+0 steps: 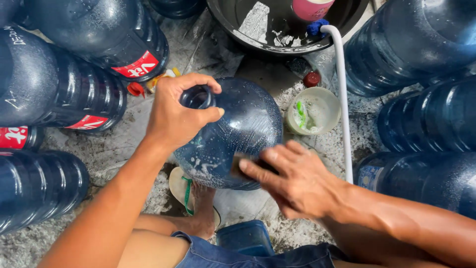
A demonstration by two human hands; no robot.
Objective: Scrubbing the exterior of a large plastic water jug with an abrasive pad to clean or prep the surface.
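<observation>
A large, round-shouldered, dark blue translucent plastic water jug is standing at the centre of the view on the wet grey concrete floor, its surface streaked with white suds. The left hand is gripping the jug's open neck, fingers curled over the rim and thumb pressed against the shoulder. The right hand is lying at about five o'clock from the neck, its fingers closed on a small dark scrubbing pad and pressing it against the jug's lower side (the pad is mostly hidden and blurred, so its exact kind is unclear).

At about two o'clock from the jug, a small pale green round plastic bowl is sitting on the floor, holding soapy water and a green brush-like object. A white plastic hose is running just beside the bowl, from a wide black round basin at twelve o'clock down toward four o'clock. A pink plastic cup is standing inside the basin at its far edge. A small red bottle cap is lying between the basin and the bowl.

More big dark blue water jugs are lying around: several with red labels at nine to eleven o'clock, and others at one to four o'clock.

At six o'clock, a bare foot in a pale sandal with a green strap is resting under the jug, just beside a low blue plastic stool.
</observation>
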